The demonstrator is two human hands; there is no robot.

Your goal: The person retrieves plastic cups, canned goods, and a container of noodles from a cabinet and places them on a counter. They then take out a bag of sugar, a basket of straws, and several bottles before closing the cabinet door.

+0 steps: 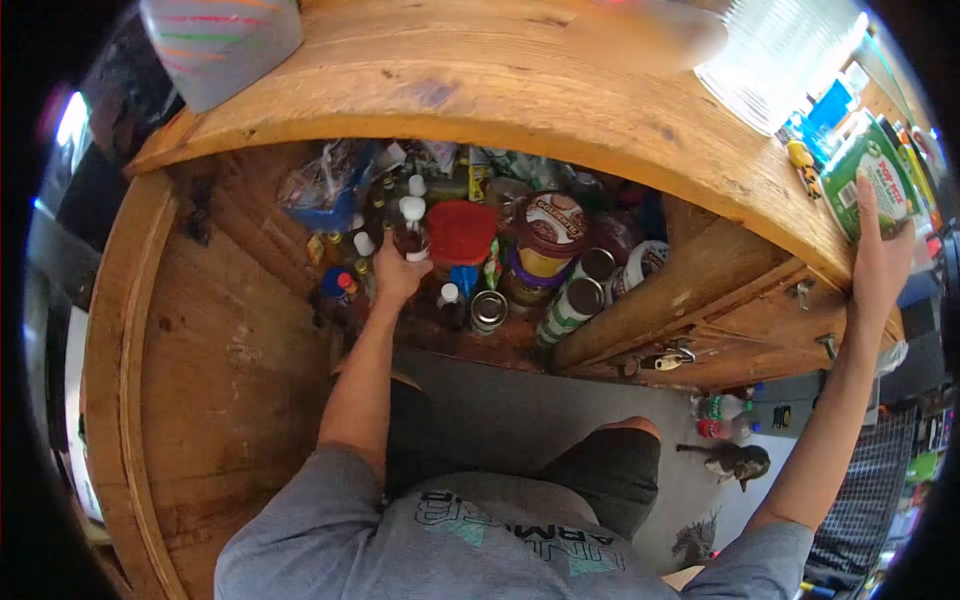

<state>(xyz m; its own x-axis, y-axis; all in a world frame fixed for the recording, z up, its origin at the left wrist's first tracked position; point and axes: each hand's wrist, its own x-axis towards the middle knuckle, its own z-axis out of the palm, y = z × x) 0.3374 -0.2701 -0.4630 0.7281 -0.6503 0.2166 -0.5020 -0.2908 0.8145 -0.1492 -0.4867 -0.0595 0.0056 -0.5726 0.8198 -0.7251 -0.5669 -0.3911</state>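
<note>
My left hand (400,274) reaches into the open cupboard, its fingers wrapped round a dark bottle with a white cap (412,208). A red-lidded tub (462,232) stands just right of this bottle. Another small dark bottle with a white cap (451,305) and a jar with a metal lid (489,311) are near the cupboard's front. At the far right, my right hand (882,250) grips a green packet (862,178) with printed lettering, at the edge of the wooden top. One finger lies along the packet's face; its other fingers are partly hidden.
Stacked tubs (550,235) and tall cans (573,308) crowd the cupboard's right side. The wooden top (450,80) overhangs the shelf and carries a large clear container (775,60). An open door (230,380) stands left. A cat (738,462) is on the floor near plastic bottles (722,407).
</note>
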